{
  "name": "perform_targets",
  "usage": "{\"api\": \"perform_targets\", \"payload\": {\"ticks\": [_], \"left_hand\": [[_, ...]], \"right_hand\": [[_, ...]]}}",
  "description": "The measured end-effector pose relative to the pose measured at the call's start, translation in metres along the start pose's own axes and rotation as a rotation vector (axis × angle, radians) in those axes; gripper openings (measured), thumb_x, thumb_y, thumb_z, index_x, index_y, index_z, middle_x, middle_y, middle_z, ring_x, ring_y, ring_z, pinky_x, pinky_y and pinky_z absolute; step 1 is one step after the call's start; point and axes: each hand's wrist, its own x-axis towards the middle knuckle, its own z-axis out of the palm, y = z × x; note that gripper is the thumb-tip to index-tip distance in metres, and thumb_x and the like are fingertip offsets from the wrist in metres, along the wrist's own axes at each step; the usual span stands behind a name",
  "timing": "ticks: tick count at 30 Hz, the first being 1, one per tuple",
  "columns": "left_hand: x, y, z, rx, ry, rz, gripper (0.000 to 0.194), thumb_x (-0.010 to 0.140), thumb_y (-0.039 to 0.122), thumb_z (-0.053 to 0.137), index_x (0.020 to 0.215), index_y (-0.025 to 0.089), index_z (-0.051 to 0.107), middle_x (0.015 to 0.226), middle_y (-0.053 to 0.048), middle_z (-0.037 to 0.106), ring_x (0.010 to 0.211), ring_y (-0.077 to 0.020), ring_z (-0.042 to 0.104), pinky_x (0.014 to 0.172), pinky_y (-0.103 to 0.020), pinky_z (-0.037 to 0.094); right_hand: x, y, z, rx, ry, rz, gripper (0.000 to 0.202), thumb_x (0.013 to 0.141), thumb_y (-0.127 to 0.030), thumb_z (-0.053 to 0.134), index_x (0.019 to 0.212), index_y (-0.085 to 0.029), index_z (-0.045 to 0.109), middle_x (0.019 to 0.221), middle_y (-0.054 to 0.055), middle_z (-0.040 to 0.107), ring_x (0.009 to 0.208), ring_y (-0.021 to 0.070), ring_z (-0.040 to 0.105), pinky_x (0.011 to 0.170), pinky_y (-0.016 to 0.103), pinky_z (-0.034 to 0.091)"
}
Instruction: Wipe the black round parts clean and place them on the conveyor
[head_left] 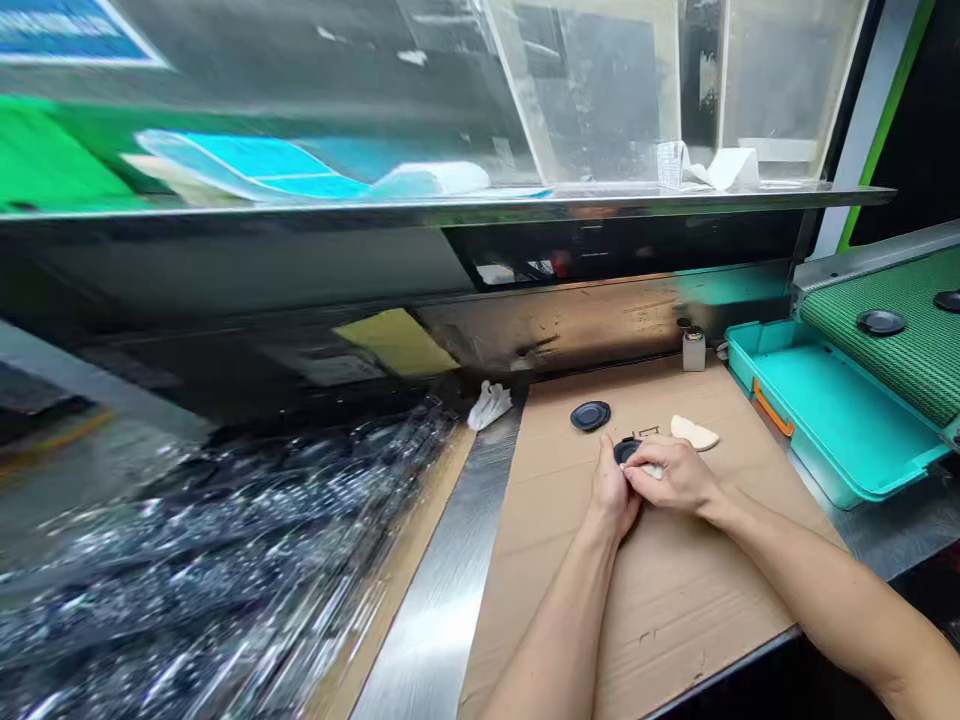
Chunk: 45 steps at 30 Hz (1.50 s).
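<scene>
Over the brown cardboard sheet [555, 520], my left hand [613, 490] is closed around a black round part [625, 450]. My right hand [671, 470] meets it from the right, its fingers pinched on a small white piece [652, 470] against the black part. Just beyond my hands lies another black disc [590, 416] on the cardboard. A cream-coloured half-round pad [694, 433] rests to the right of it, behind my right hand.
A teal tray [847, 400] with an orange latch stands at the right, beside a green conveyor belt [900, 320] carrying black discs [880, 322]. Clear plastic-wrapped items [210, 540] fill the left. A small bottle [694, 350] stands at the back, under a metal shelf [600, 205].
</scene>
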Motion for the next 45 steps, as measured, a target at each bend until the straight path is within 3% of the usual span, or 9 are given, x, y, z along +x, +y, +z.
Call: {"api": "perform_targets", "payload": {"ticks": [5, 11, 16, 20, 28, 35, 39, 42, 45], "left_hand": [[0.010, 0.024, -0.008, -0.211, 0.023, -0.186, 0.060, 0.105, 0.052, 0.025, 0.093, 0.008, 0.064, 0.074, -0.011, 0.065, 0.059, -0.0142, 0.062, 0.048, -0.020, 0.054], [0.004, 0.038, -0.014, -0.330, -0.094, -0.269, 0.061, 0.104, 0.055, 0.025, 0.107, 0.007, 0.061, 0.088, -0.015, 0.065, 0.062, -0.0116, 0.062, 0.050, -0.017, 0.058], [0.007, 0.036, -0.014, -0.279, -0.092, -0.251, 0.062, 0.105, 0.053, 0.019, 0.108, 0.008, 0.062, 0.087, -0.014, 0.065, 0.059, -0.0107, 0.060, 0.044, -0.017, 0.054], [0.010, 0.022, -0.013, -0.036, -0.085, -0.077, 0.063, 0.104, 0.055, 0.022, 0.098, 0.009, 0.064, 0.078, -0.011, 0.066, 0.047, -0.0093, 0.053, 0.034, -0.017, 0.038], [0.011, 0.000, -0.012, 0.240, -0.093, 0.249, 0.069, 0.085, 0.077, 0.052, 0.091, 0.010, 0.070, 0.058, -0.001, 0.059, 0.042, -0.0083, 0.046, 0.038, -0.019, 0.031], [0.012, -0.004, -0.016, 0.410, -0.119, 0.233, 0.072, 0.076, 0.083, 0.057, 0.078, 0.013, 0.069, 0.051, 0.000, 0.055, 0.040, -0.0087, 0.043, 0.038, -0.021, 0.030], [0.013, -0.003, -0.019, 0.528, -0.133, 0.253, 0.075, 0.078, 0.084, 0.053, 0.082, 0.011, 0.070, 0.056, -0.004, 0.061, 0.041, -0.0102, 0.048, 0.036, -0.020, 0.028], [0.014, 0.005, -0.019, 0.421, -0.077, 0.246, 0.069, 0.088, 0.076, 0.049, 0.095, 0.010, 0.069, 0.076, -0.009, 0.071, 0.045, -0.0097, 0.052, 0.036, -0.019, 0.030], [0.012, 0.017, -0.017, 0.223, -0.091, 0.108, 0.061, 0.101, 0.060, 0.034, 0.098, 0.009, 0.067, 0.084, -0.012, 0.071, 0.047, -0.0087, 0.052, 0.036, -0.018, 0.033]], "right_hand": [[0.000, 0.001, -0.005, -0.047, 0.142, 0.120, 0.013, 0.086, -0.026, 0.063, 0.080, -0.020, 0.073, 0.080, 0.002, 0.070, 0.075, 0.0139, 0.063, 0.072, 0.025, 0.047], [0.002, 0.007, -0.008, -0.141, 0.245, 0.224, 0.015, 0.085, -0.029, 0.064, 0.077, -0.020, 0.073, 0.076, 0.001, 0.069, 0.069, 0.0127, 0.060, 0.068, 0.024, 0.043], [0.002, 0.008, -0.010, -0.161, 0.239, 0.270, 0.018, 0.086, -0.032, 0.063, 0.077, -0.020, 0.072, 0.078, 0.002, 0.069, 0.069, 0.0130, 0.059, 0.067, 0.024, 0.043], [0.002, 0.008, -0.010, -0.167, 0.239, 0.275, 0.016, 0.085, -0.030, 0.062, 0.077, -0.020, 0.071, 0.078, 0.001, 0.069, 0.071, 0.0133, 0.060, 0.068, 0.024, 0.043], [-0.004, 0.010, -0.002, -0.174, 0.034, 0.151, 0.017, 0.091, -0.027, 0.057, 0.089, -0.021, 0.072, 0.090, 0.004, 0.068, 0.082, 0.0148, 0.063, 0.076, 0.025, 0.047], [-0.003, 0.016, -0.006, -0.219, -0.066, 0.186, 0.015, 0.091, -0.024, 0.058, 0.091, -0.023, 0.072, 0.098, 0.003, 0.071, 0.089, 0.0154, 0.064, 0.082, 0.025, 0.047], [0.000, 0.020, -0.014, -0.400, -0.058, 0.381, 0.016, 0.092, -0.028, 0.058, 0.093, -0.024, 0.074, 0.097, 0.002, 0.071, 0.088, 0.0158, 0.064, 0.078, 0.024, 0.044], [0.001, 0.022, -0.020, -0.506, -0.073, 0.474, 0.017, 0.091, -0.031, 0.058, 0.092, -0.025, 0.074, 0.098, 0.002, 0.071, 0.087, 0.0158, 0.063, 0.074, 0.024, 0.041], [0.000, 0.020, -0.021, -0.542, -0.149, 0.451, 0.018, 0.092, -0.033, 0.058, 0.087, -0.025, 0.074, 0.091, 0.001, 0.071, 0.084, 0.0160, 0.062, 0.072, 0.025, 0.039]]}}
